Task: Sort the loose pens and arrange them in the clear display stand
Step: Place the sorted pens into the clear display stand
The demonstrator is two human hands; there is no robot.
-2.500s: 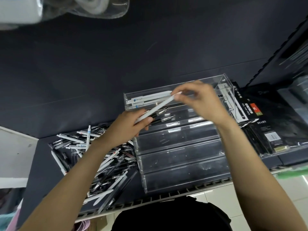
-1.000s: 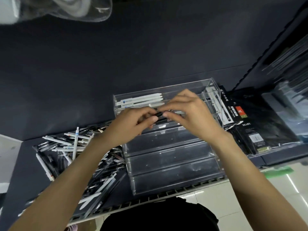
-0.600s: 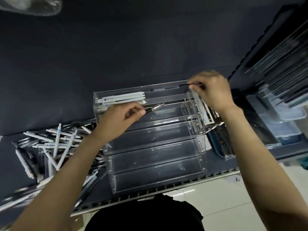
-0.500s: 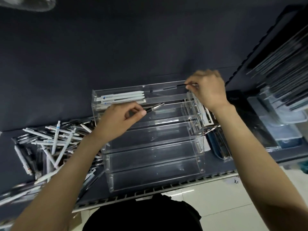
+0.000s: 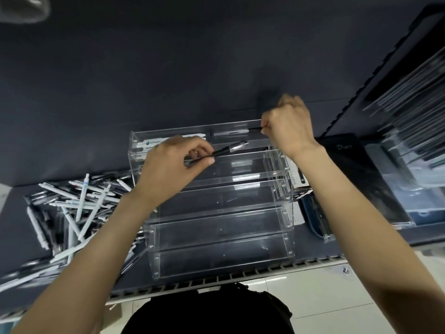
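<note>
A clear stepped display stand (image 5: 216, 213) sits on the dark shelf in front of me. Several white pens (image 5: 168, 141) lie in the left of its top tier. My left hand (image 5: 168, 169) pinches a black pen with a silver tip (image 5: 231, 148) over the second tier, tip pointing right. My right hand (image 5: 289, 126) holds the end of a thin black pen (image 5: 252, 128) that lies along the right part of the top tier. A heap of loose white and black pens (image 5: 77, 208) lies left of the stand.
Black packaged diaries (image 5: 344, 150) lie right of the stand, with a clear holder (image 5: 320, 222) in front of them. Stacked stationery fills racks (image 5: 414, 97) at the far right. The shelf's slotted front edge (image 5: 216, 280) runs below the stand; white floor tiles show beneath.
Since a second ago my hands have parted: the right one carried a black pen up to the top tier's right end, the left kept another pen over the second tier. The view shifted right.
</note>
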